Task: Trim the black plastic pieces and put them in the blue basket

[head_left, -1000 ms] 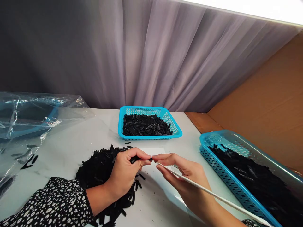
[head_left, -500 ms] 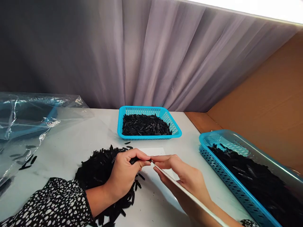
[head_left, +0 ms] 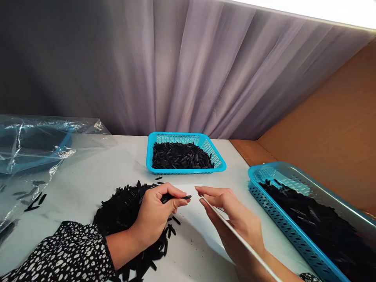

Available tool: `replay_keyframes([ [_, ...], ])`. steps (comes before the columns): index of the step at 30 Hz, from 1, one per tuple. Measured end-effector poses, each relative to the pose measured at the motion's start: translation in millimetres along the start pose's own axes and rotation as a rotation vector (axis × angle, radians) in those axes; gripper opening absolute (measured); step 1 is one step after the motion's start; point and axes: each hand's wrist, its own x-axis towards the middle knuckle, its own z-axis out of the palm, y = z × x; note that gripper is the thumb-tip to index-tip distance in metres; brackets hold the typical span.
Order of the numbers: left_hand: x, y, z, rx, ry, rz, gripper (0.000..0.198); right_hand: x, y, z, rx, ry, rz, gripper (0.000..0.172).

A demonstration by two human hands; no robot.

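Note:
My left hand (head_left: 155, 217) is closed, its thumb and forefinger pinching a slim black flake-like piece (head_left: 187, 197); one end pokes out past the fingertips toward the right. Beneath that hand spreads a heap of similar black pieces (head_left: 117, 211) on the white table. Across a small gap, my right hand (head_left: 235, 219) is closed around a long, thin white strip or cord (head_left: 245, 243), which runs from the fingertips down to the bottom edge. Its exact kind I cannot make out. A white sheet (head_left: 188, 188) lies flat behind the fingertips.
A blue perforated basket (head_left: 188, 171) of black pieces stands at the back. Another blue basket (head_left: 282, 219), filled likewise and partly under clear plastic, is at the right beside brown cardboard (head_left: 323, 113). Clear plastic film (head_left: 53, 156) covers the left side. Loose pieces (head_left: 35, 202) lie there.
My right hand has drawn away to the right with the white strip, leaving a gap between the hands. More of the black piece's tip shows. My left hand has barely moved.

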Motion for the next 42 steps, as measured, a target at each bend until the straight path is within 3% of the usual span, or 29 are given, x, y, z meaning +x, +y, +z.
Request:
replay_keyframes([
  [3,2,2,0.5,-0.013,0.019,-0.019,0.007,3,-2,-6,-0.003,-0.043,0.151,0.011],
  [7,3,3,0.7,-0.035,0.026,-0.012,0.007,4,-1,-7,-0.021,-0.142,0.225,0.019],
  [10,2,3,0.7,-0.057,0.013,-0.027,0.009,5,2,-5,0.018,-0.153,0.191,0.017],
  [17,2,4,0.0,-0.087,-0.029,-0.071,0.012,5,11,5,0.207,-0.134,0.065,0.037],
  [21,5,0,-2.1,-0.068,-0.046,-0.043,0.014,7,6,13,0.173,-0.072,0.03,0.025],
  [25,6,-2,-4.0,-0.07,-0.06,-0.051,0.018,8,8,23,0.236,0.006,0.134,0.021],
  [28,4,-4,-5.2,-0.104,-0.098,-0.076,0.019,7,17,22,0.262,-0.049,0.175,0.035],
  [31,4,-6,-6.1,-0.125,-0.1,-0.073,0.019,10,23,17,0.191,-0.089,0.098,0.052],
  [34,4,-8,-6.4,-0.114,-0.105,-0.073,0.02,15,21,16,0.149,-0.017,0.017,0.035],
  [37,4,-8,-6.1,-0.052,-0.092,-0.059,0.019,16,14,22,0.312,-0.04,0.007,0.029],
  [40,4,-4,-5.1,-0.033,-0.104,-0.024,0.016,15,9,27,0.458,-0.044,0.051,0.017],
  [42,4,0,-3.9,-0.142,-0.131,-0.058,0.016,15,8,27,0.516,0.002,0.13,0.014],
])
